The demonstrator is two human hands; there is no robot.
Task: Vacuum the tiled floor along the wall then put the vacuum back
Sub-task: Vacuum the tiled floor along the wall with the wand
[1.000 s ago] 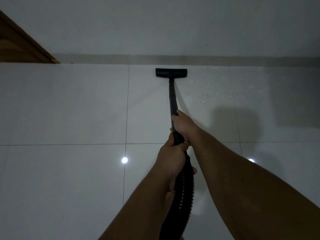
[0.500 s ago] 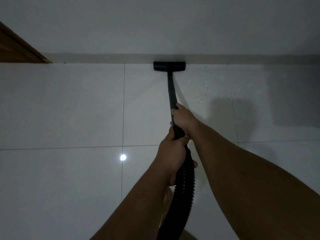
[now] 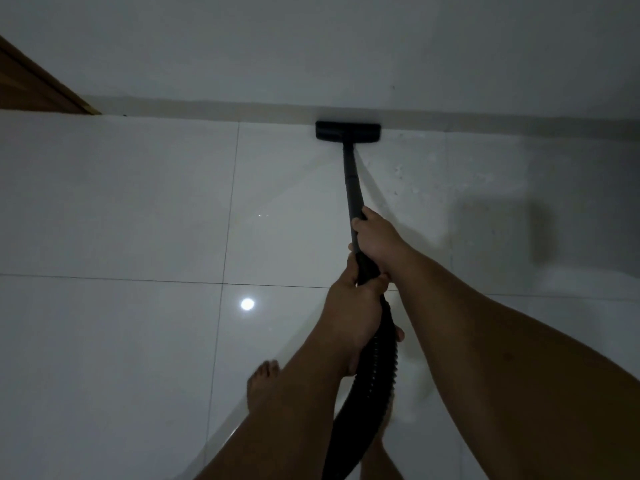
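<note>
The black vacuum floor head (image 3: 347, 132) lies flat on the glossy white tiled floor (image 3: 121, 202), pressed against the skirting of the wall (image 3: 311, 46). A thin black wand (image 3: 351, 174) runs back from it to my hands. My right hand (image 3: 375, 239) grips the wand higher up. My left hand (image 3: 351, 310) holds the handle just behind it, where the ribbed black hose (image 3: 374, 375) begins. The hose drops out of view at the bottom edge. The vacuum body is not in view.
A brown wooden door frame (image 3: 38, 88) meets the floor at the far left. Pale dust specks (image 3: 415, 174) lie on the tile right of the wand. My bare foot (image 3: 259, 386) stands on the tile left of the hose. A lamp reflection (image 3: 247, 304) shines on the floor.
The floor head slid forward from a short way off the wall until it touches the skirting. Both hands kept their grip and moved with it. My bare foot has come into view.
</note>
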